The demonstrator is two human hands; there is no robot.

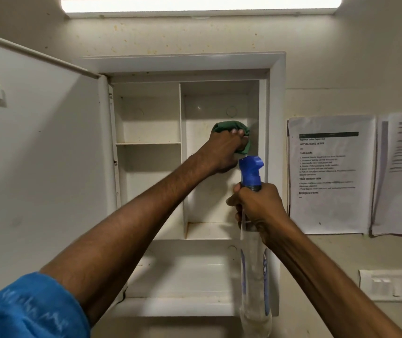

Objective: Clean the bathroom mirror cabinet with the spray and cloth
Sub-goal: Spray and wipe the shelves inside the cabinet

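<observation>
cabinet: the white mirror cabinet (276, 118) is hanging on the wall with its door (36, 154) swung wide open to the left, so the inside is being shown, no mirror face visible from here

cloth: a green cloth (229, 125) is being bunched up and pressed against the back wall of the tall right-hand compartment, up near its right side wall

left hand: the left hand (222, 152) is being reached deep into that compartment, fingers curled around the cloth, so the grip is closed on it

spray bottle: a clear spray bottle (253, 264) with a blue trigger head is being held upright just in front of the cabinet's right edge, nozzle pointing left toward the cloth hand

right hand: the right hand (258, 208) is being wrapped around the bottle's neck right under the blue head, grip closed tight on it

shelves: the small left-side shelf (147, 143) and bottom ledge are looking kinda stained

extras: two printed sheets (331, 174) are being displayed on the wall to the right, a switch plate (390, 285) below them, a tube light (200, 4) glowing overhead

sleeve: a blue sleeve (29, 311) is being seen on the left arm
</observation>
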